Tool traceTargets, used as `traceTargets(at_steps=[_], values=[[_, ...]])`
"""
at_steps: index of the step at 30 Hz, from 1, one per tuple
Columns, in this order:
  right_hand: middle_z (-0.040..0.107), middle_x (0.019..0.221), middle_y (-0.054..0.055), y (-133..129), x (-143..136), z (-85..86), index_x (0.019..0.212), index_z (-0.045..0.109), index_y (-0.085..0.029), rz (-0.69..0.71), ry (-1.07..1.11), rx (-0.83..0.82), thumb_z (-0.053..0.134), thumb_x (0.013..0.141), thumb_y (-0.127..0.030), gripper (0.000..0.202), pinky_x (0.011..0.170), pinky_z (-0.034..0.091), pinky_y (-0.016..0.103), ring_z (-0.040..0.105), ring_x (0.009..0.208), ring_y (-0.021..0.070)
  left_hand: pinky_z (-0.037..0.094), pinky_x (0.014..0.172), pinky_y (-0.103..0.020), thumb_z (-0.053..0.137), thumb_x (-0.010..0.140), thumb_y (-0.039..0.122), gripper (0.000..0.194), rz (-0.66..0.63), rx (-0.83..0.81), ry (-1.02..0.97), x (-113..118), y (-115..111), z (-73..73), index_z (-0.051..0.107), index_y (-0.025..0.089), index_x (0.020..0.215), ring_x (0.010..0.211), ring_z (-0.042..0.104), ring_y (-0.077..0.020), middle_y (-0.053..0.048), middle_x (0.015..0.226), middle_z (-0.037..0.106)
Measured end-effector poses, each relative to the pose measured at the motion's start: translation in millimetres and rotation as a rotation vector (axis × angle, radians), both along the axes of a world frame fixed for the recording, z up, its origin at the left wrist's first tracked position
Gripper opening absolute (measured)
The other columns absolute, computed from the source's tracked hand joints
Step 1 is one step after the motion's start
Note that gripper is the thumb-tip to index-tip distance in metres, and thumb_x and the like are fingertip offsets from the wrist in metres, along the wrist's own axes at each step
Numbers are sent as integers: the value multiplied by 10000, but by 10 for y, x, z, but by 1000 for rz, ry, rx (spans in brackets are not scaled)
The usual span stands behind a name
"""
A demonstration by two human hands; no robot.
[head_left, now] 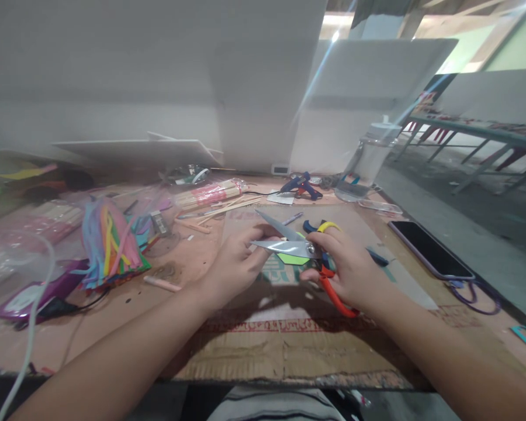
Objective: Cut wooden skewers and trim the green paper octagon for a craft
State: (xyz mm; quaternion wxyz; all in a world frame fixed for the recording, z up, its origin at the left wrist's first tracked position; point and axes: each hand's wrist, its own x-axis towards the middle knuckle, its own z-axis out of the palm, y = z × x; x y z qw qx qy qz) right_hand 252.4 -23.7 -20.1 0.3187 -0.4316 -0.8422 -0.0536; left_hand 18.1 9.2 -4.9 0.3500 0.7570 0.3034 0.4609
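My right hand (346,263) is closed on scissors (309,248) with red, yellow and dark handles. Their silver blades are spread apart and point left, over the fingers of my left hand (241,257). Those fingers are pinched together near the blade tips; what they hold is hidden or too small to name. A bright green piece (291,258) shows beneath and beside the lower blade. Under both hands lies a translucent sheet on brown cardboard (245,351).
At left are colourful strips (109,245), a purple packet (44,292) and a white cable (37,304). Bundled sticks (210,195), a blue glue gun (301,185) and a clear bottle (366,164) stand behind. A phone (430,248) lies right.
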Motion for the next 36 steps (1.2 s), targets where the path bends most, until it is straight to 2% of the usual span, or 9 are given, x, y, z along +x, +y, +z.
traceTargets(at_steps=[4,10,13,16,20,23,26,31,36], values=[[600,861,61,-19,4,5,1090,590,-189,0,-11,7,572,898,-662,511,655,466,325,588,751,212,544,815,-295,542,917,187,140,-3,-24,-18,-1,5,-29,679,180,889,903,695,-185,-57,979,758],[676,858,51,-42,41,-64,1106,600,-214,-60,-33,-32,530,950,-614,434,639,438,298,619,708,186,535,751,-278,568,956,250,171,-61,-26,-33,44,-30,-29,694,179,864,813,679,-168,-34,853,741],[663,862,56,-17,54,-80,1127,589,-208,-74,0,-27,523,931,-653,491,614,423,298,600,696,188,532,714,-267,572,967,275,176,-72,-52,-61,51,-20,-36,693,174,888,787,678,-159,-39,870,743],[626,895,74,20,54,-65,1150,559,-187,-54,43,16,528,910,-688,557,620,427,317,584,732,211,529,721,-264,587,959,302,172,-22,-53,-74,31,4,-35,688,178,894,785,675,-155,-32,843,731],[586,903,83,43,28,-45,1131,551,-176,-41,7,48,591,898,-636,517,669,445,350,573,782,239,541,783,-279,600,915,222,87,22,-24,-80,7,5,-2,680,188,904,866,689,-168,-44,935,754],[576,896,74,44,10,-50,1116,547,-188,-29,8,38,593,906,-615,478,664,443,344,566,780,234,545,794,-294,615,897,220,72,26,-4,-77,3,-5,22,671,189,864,871,689,-178,-48,922,756],[580,914,76,45,12,-63,1126,547,-191,-27,6,24,585,912,-618,480,674,442,343,565,794,233,544,767,-289,611,893,212,78,21,0,-51,2,-9,37,662,188,840,834,681,-172,-39,877,746],[577,928,84,43,30,-66,1152,547,-176,-6,-11,20,603,907,-607,499,677,442,346,557,801,234,550,766,-273,537,853,80,154,-1,22,-26,-3,-17,63,643,191,839,836,687,-157,-22,877,743],[575,914,79,37,27,-59,1139,562,-188,-12,0,2,603,910,-596,470,676,444,346,550,786,230,553,782,-279,533,847,60,187,9,40,4,-14,-10,61,664,193,862,852,688,-165,-25,900,749]])
